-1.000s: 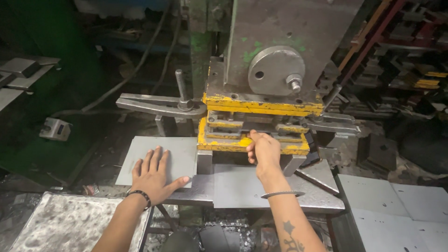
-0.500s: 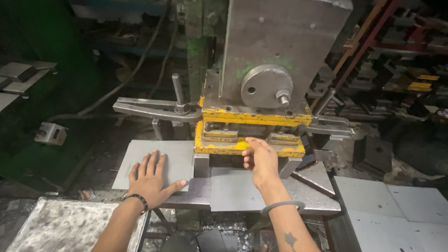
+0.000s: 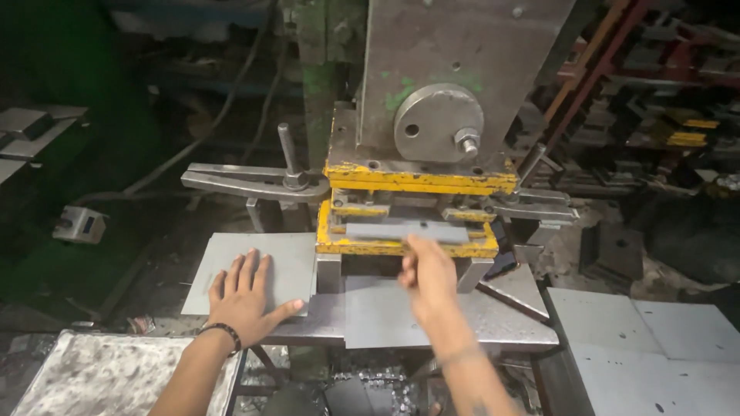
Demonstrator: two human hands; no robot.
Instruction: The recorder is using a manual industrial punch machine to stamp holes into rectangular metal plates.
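Note:
My left hand (image 3: pixel 245 300) lies flat, fingers spread, on a grey metal sheet (image 3: pixel 262 262) on the press table, left of the yellow die (image 3: pixel 401 246). My right hand (image 3: pixel 428 281) reaches to the die's front opening. Its fingertips pinch the near edge of a flat grey metal strip (image 3: pixel 385 229) that lies across the die's mouth. The hand is blurred. Above the die sit the yellow upper plate (image 3: pixel 420 179) and the grey ram block with a round disc (image 3: pixel 438 123).
A steel clamp arm (image 3: pixel 239 183) sticks out to the left of the die. A dented metal tray (image 3: pixel 116 377) lies at the lower left. Grey sheets (image 3: pixel 655 339) are stacked at the lower right. A small switch box (image 3: pixel 79 224) rests at the left, and cluttered racks (image 3: pixel 678 115) stand at the right.
My right hand has drawn back a little from the die toward me, and a grey strip now shows in the die's mouth. My left hand stays flat on the sheet.

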